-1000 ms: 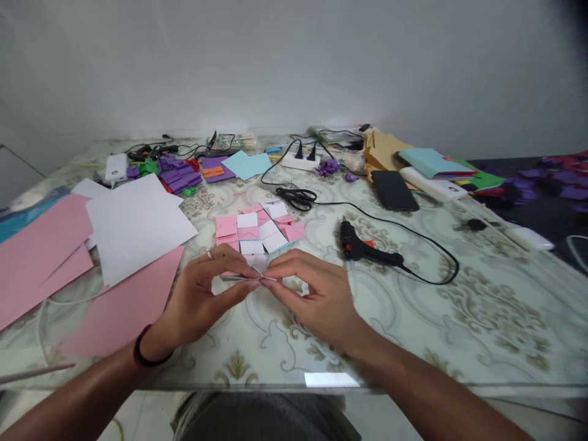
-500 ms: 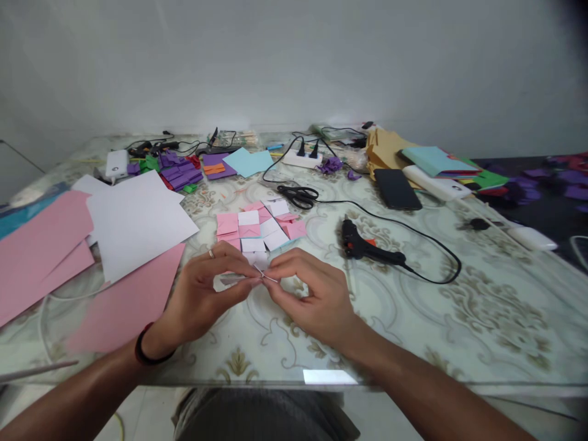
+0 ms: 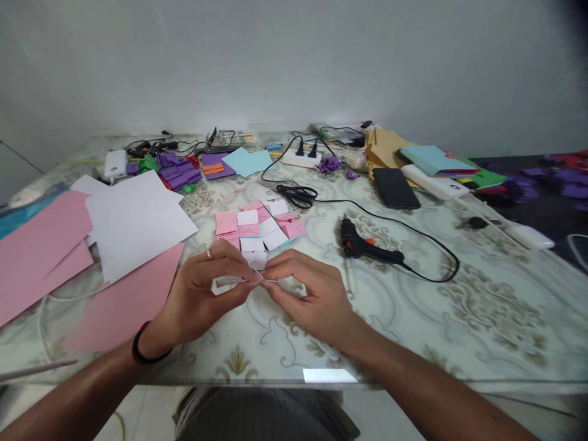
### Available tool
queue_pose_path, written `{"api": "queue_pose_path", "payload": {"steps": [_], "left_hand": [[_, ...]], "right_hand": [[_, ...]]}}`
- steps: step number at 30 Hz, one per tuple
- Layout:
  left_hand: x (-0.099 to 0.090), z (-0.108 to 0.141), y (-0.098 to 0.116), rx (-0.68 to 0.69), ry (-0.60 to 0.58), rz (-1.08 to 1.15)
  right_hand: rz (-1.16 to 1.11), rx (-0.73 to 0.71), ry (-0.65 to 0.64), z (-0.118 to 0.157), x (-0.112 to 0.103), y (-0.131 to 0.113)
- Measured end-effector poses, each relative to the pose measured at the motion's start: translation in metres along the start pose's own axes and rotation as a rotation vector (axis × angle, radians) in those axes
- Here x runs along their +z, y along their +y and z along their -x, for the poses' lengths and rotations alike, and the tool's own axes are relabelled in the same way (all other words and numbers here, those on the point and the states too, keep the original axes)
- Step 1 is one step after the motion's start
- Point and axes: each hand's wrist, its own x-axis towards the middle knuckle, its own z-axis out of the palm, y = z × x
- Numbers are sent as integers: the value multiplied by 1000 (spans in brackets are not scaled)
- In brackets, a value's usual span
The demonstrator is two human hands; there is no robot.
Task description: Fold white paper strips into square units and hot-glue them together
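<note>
Near the front middle of the table, a small white folded paper (image 3: 229, 281) is pinched between both hands. My left hand (image 3: 209, 294) wears a ring and a dark wristband, and its thumb and fingers are closed on the paper's left part. My right hand (image 3: 312, 294) pinches the paper's right edge, its fingertips almost touching those of my left hand. The fingers hide much of the paper. Just beyond lie several pink and white folded paper pieces (image 3: 248, 224), some partly behind the left fingers.
White sheets (image 3: 142, 223) and pink sheets (image 3: 41, 245) cover the left side. On the right lie a black glue gun (image 3: 372, 246) with its cable and a dark phone (image 3: 395, 188). Black scissors (image 3: 298, 195) and a power strip (image 3: 301, 158) are farther back.
My hands stay in nearly the same place, still pinching the white paper. The paper's edges between the fingertips have shifted slightly.
</note>
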Motion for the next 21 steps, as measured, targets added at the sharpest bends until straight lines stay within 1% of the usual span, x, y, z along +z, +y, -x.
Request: {"api": "queue_pose_path", "payload": {"steps": [6, 10, 14, 21], "left_hand": [[-2, 0, -1, 16, -57, -21], [-2, 2, -4, 65, -15, -42], [-3, 1, -4, 33, 62, -80], [-5, 0, -3, -4, 28, -41]], "right_hand": [[13, -24, 10, 1, 0, -2], [28, -9, 23, 0, 0, -2], [23, -12, 20, -2, -2, -3], [-7, 20, -6, -2, -5, -2]]}}
